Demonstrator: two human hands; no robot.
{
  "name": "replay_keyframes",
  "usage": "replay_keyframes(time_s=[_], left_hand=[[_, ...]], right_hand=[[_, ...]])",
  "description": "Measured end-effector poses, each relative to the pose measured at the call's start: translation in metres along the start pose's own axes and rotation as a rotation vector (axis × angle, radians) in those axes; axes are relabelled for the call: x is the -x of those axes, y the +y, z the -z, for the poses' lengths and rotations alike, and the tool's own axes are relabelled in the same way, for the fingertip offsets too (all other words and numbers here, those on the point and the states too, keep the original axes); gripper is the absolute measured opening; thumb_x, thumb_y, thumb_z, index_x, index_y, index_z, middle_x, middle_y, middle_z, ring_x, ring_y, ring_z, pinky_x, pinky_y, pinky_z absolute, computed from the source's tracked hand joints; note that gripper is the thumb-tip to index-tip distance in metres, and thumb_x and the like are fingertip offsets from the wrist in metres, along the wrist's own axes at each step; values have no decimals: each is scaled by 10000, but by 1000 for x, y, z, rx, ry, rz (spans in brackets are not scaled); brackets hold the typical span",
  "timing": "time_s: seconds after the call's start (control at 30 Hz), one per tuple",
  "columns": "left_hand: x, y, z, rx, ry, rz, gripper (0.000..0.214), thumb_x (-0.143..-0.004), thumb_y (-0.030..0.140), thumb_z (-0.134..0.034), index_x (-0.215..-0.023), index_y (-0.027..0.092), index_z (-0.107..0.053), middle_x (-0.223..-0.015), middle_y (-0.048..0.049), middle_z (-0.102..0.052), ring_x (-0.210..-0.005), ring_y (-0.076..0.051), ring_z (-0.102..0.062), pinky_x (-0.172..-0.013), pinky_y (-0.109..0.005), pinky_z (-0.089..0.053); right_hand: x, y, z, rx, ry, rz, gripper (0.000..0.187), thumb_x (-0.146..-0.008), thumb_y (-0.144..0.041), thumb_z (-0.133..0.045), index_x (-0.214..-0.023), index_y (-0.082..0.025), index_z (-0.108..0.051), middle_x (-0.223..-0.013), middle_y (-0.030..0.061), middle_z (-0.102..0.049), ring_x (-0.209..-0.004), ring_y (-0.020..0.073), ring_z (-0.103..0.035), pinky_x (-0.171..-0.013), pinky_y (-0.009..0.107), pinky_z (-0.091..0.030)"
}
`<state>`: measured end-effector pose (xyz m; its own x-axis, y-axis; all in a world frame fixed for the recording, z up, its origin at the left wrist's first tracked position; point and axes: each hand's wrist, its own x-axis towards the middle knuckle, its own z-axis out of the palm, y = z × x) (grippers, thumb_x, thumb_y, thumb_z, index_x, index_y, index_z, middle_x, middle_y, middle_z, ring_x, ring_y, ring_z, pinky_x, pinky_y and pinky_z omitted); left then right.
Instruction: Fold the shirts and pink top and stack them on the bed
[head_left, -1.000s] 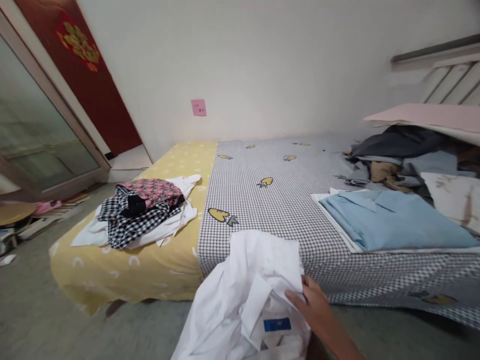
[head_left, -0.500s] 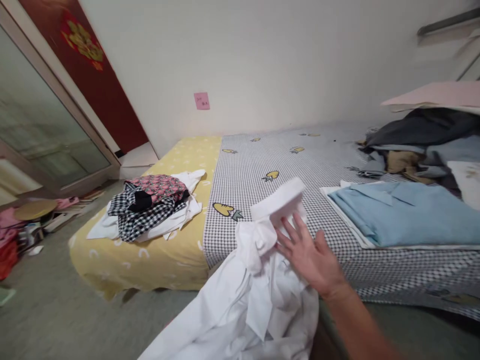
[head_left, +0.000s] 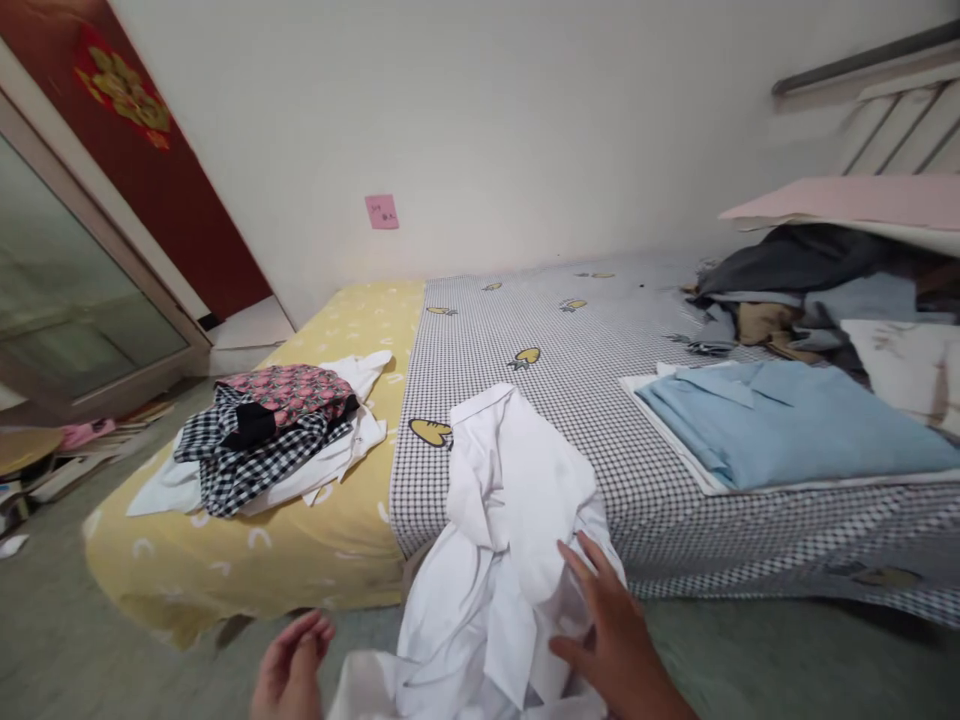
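A white shirt (head_left: 480,590) lies over the near edge of the bed, its collar end on the checked sheet and its lower part hanging towards me. On its right side my right hand (head_left: 611,625) rests against the cloth, fingers and thumb apart. My left hand (head_left: 292,670) is low in the view, left of the shirt and apart from it, with its fingers curled together. Nothing shows in those fingers.
A heap of clothes (head_left: 277,430), floral, black-and-white checked and white, sits on the yellow sheet (head_left: 225,560). Right of the shirt lies a folded light-blue shirt (head_left: 795,425). Behind it are dark clothes (head_left: 817,265) under a pink sheet-like piece (head_left: 847,205).
The white shirt's collar end has come down onto the bed and spread flatter. My right hand has moved down along the shirt. My left hand has come into view, and the view has shifted right.
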<state>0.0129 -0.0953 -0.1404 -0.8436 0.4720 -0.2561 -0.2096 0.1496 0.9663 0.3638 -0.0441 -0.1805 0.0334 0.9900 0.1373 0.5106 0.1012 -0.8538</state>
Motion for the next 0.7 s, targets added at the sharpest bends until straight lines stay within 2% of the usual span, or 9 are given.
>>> replay_keyframes(time_s=[0.07, 0.1, 0.17, 0.23, 0.33, 0.43, 0.57, 0.63, 0.7], left_hand=[[24, 10, -24, -113, -197, -106, 334, -613, 477, -760, -843, 241, -704, -863, -12, -726, -940, -223, -636, -871, -307, -489], [37, 12, -36, -162, -299, -140, 378, -598, 528, -774, -827, 235, -709, -854, -21, -721, -935, -237, -629, -879, -319, -483], [60, 8, -57, -225, -478, -170, 448, -593, 611, -775, -804, 220, -717, -806, -38, -701, -892, -251, -622, -869, -337, -482], [79, -5, -74, -217, -636, -117, 493, -619, 657, -757, -815, 206, -717, -788, -51, -689, -839, -251, -631, -844, -352, -494], [94, -34, -90, -150, -723, -12, 490, -676, 650, -722, -853, 194, -697, -829, -63, -681, -780, -239, -645, -821, -374, -517], [98, -57, -103, -217, -696, -97, 475, -708, 560, -712, -988, 177, -678, -1015, -112, -662, -912, -263, -640, -882, -393, -515], [98, -63, -118, -447, -798, -286, 617, -709, 413, -680, -1251, 134, -581, -1355, -217, -481, -1198, -334, -551, -995, -441, -484], [100, -62, -124, -596, -862, -399, 643, -692, 299, -673, -1302, 133, -554, -1411, -228, -436, -1297, -354, -492, -1088, -456, -416], [105, -62, -128, -746, -867, -514, 583, -695, 204, -634, -1272, 139, -580, -1462, -237, -410, -1357, -377, -444, -1136, -483, -356]], right_hand=[[-2, -5, -4, -45, -34, -66, 401, -642, -433, -799, -1012, -280, -777, -1408, 102, -610, -1390, 417, -440, -1180, 596, -289], [-6, -6, -3, -142, -1, -133, 314, -681, -472, -765, -922, -272, -782, -1301, 97, -682, -1345, 406, -494, -1178, 578, -311], [-19, -6, 9, -436, 153, -303, 332, -730, -535, -719, -906, -259, -772, -1144, 79, -752, -1257, 372, -581, -1149, 523, -392], [-33, 0, 28, -683, 326, -430, 437, -730, -558, -717, -1045, -258, -752, -1151, 59, -758, -1223, 342, -616, -1091, 482, -473], [-48, 14, 59, -870, 502, -511, 561, -727, -571, -697, -1193, -257, -697, -1203, 52, -747, -1244, 317, -616, -1025, 463, -538], [-49, 27, 73, -1050, 613, -654, 569, -732, -510, -705, -1231, -238, -671, -1248, 51, -731, -1287, 304, -592, -1004, 452, -562], [-36, 37, 69, -1126, 558, -779, 538, -731, -494, -698, -1196, -224, -689, -1164, 61, -765, -1227, 322, -636, -973, 473, -576], [-28, 37, 63, -1090, 450, -839, 529, -717, -557, -675, -1122, -220, -724, -1046, 78, -794, -1159, 356, -674, -951, 508, -578], [-19, 34, 58, -1056, 326, -879, 519, -709, -629, -646, -1026, -233, -755, -979, 92, -802, -1126, 378, -686, -933, 516, -578]])
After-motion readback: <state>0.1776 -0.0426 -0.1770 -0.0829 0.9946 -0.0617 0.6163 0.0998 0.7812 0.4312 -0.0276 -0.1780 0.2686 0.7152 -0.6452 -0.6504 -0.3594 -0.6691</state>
